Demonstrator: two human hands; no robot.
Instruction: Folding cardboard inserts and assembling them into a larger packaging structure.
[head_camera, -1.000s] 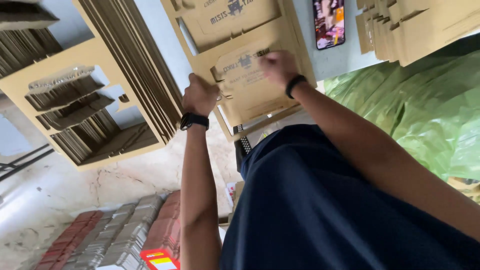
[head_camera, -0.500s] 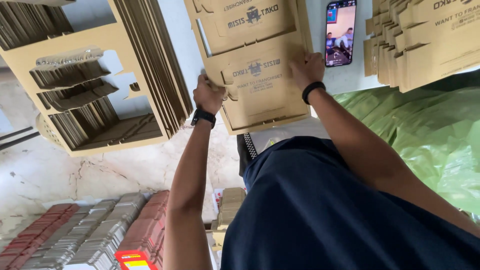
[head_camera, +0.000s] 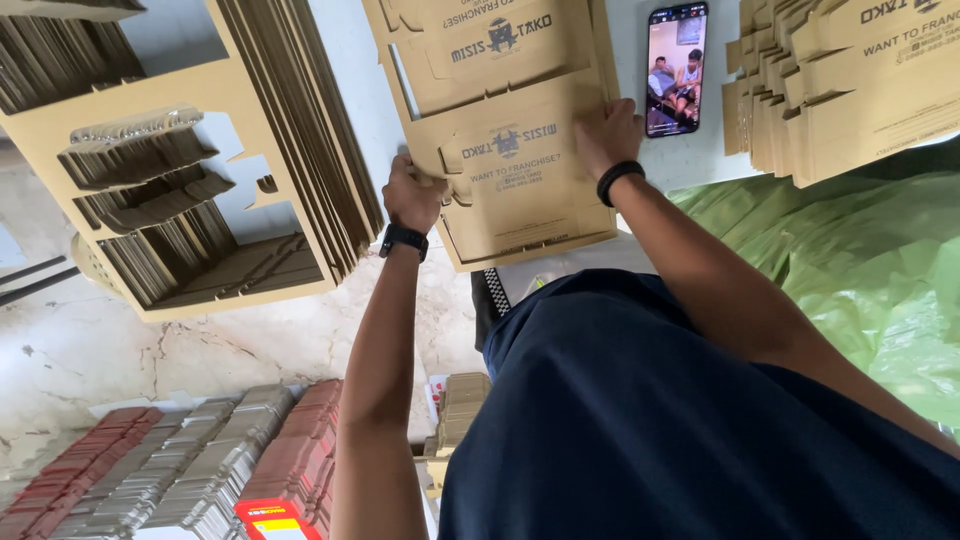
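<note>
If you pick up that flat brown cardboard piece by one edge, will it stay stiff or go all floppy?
Probably it droops a little: the flat cardboard blank looks thin, with cut flaps and fold lines. That may be why the left hand and right hand hold opposite sides. It likely weighs little and, printed but matte, shouldn't slip much. The flaps could bend if tugged.

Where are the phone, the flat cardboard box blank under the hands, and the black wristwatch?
phone (head_camera: 676, 68): head view, middle of its lit screen.
flat cardboard box blank (head_camera: 520, 190): head view, printed panel between the hands.
black wristwatch (head_camera: 404, 240): head view, band on the wrist at picture left.
</note>
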